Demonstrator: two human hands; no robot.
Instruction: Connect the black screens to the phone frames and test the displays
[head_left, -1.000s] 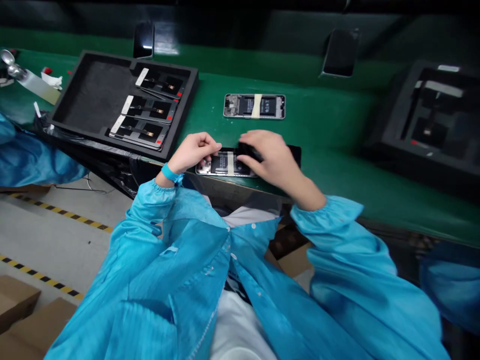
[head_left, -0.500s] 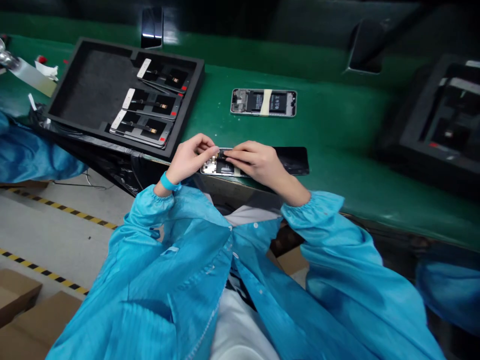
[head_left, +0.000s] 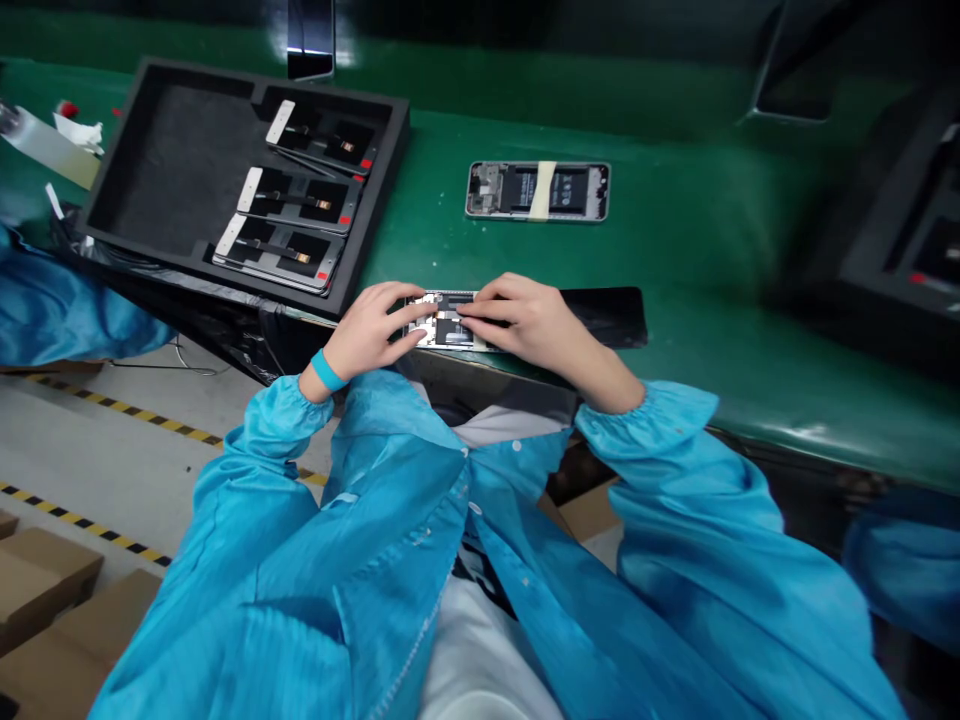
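An opened phone lies near the table's front edge, its inner parts facing up. My left hand rests at its left end, fingers spread, with fingertips on the phone. From the right, my right hand reaches over the phone; its thumb and fingers are close together above the middle, and whatever may be between them is too small to name. A black screen panel extends to the right from beneath my right wrist. Farther back lies a second opened phone with a pale strip across its battery.
A black foam tray with several screen parts stands at the left on the green table. Another dark tray is at the right. Blue sleeves show at both sides, and dark phones lie at the back.
My left hand's fingers have opened from a pinch and spread over the phone's left end. My right hand stays over the phone's middle. The view has shifted slightly.
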